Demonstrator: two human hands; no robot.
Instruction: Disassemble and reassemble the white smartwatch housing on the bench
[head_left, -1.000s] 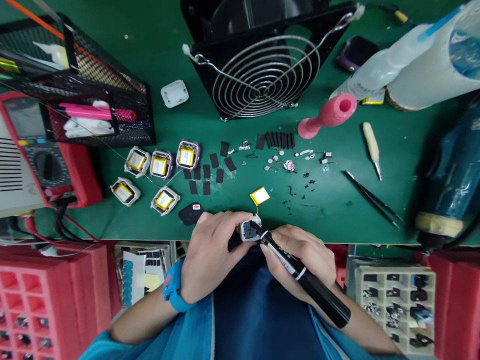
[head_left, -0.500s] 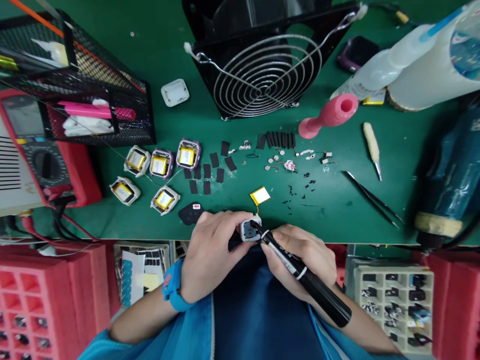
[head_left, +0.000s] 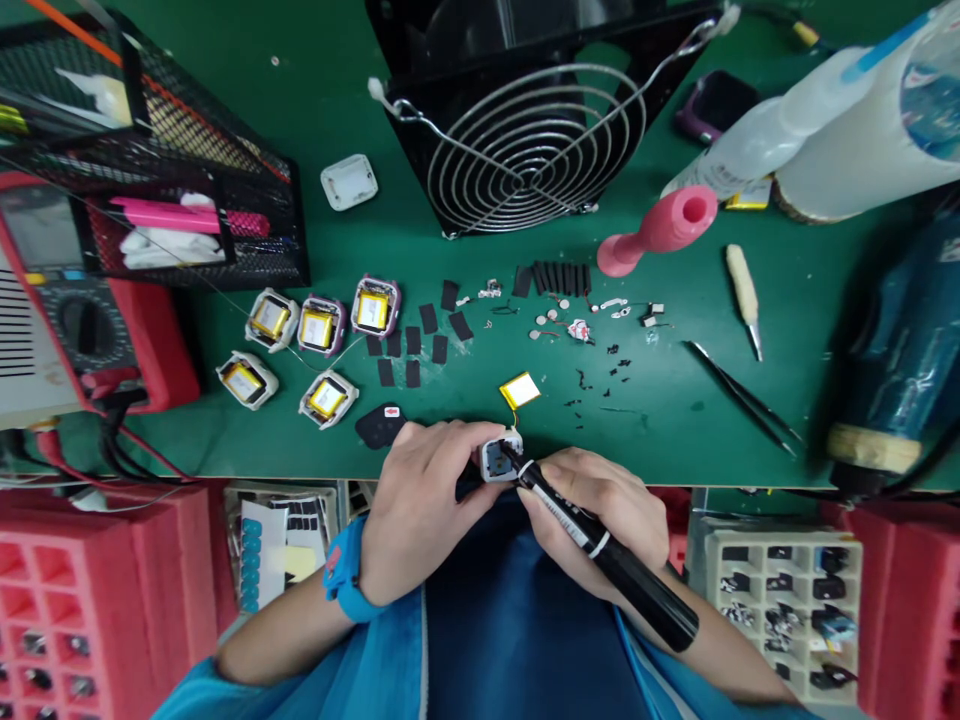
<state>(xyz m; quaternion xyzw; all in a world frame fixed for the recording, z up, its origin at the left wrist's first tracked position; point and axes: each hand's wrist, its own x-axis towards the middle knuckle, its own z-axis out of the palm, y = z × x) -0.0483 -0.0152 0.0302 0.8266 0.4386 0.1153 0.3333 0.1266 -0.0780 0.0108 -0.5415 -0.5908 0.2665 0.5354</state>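
At the bench's front edge, my left hand (head_left: pixel 427 490) pinches a small white watch case (head_left: pixel 496 460) between thumb and fingers. The case's open side faces up and shows dark parts inside. A thin yellow wire leads from it to a flat battery (head_left: pixel 520 390) with a white face, lying just beyond on the green mat. My right hand (head_left: pixel 600 510) is closed round a black marker pen (head_left: pixel 645 592) with white rings and a printed label. The pen slants toward the case, its dark tip at the inner right side; whether it touches is too small to tell.
Several watch cases with batteries (head_left: pixel 318 328) lie left, near black pads (head_left: pixel 413 341). Beyond stand a mesh organizer (head_left: pixel 262 210) and a fan (head_left: pixel 525 180). To the right are tweezers (head_left: pixel 742 397), a wooden-handled tool (head_left: pixel 742 290), a pink bulb (head_left: pixel 667 228) and a bottle (head_left: pixel 742 150).
The view has shifted very slightly. Both hands, the watch case and the marker pen keep nearly the same position; the pen's rear end sits a touch further left.
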